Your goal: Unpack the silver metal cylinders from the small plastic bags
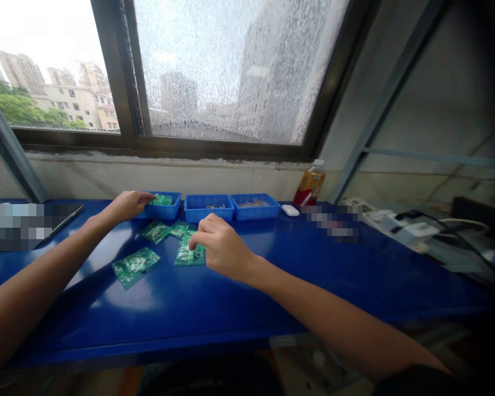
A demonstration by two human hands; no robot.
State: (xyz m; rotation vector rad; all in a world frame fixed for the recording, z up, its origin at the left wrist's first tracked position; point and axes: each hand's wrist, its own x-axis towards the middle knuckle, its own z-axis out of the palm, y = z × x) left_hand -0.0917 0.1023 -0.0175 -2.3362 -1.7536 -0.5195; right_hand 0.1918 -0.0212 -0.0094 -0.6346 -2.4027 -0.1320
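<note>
My left hand [127,206] reaches to the left blue bin [171,212], its fingers pinched at the corner of a green-printed plastic bag [163,199] inside. My right hand [225,247] hovers over the blue table with fingers curled together; whatever is between them, if anything, is hidden. Just left of it lies a small green bag [185,256] with small parts inside, partly covered by the fingers. Behind that are another green bag [179,229] and a third bag [157,231]. Closer to me rests a larger-looking green bag [136,265].
A middle blue bin [208,214] and a right blue bin [256,212] hold small parts. To their right are a white case [290,210] and a drink bottle [311,184]. Chargers and cables [416,228] crowd the right end. A dark flat device [60,220] lies left, partly blurred.
</note>
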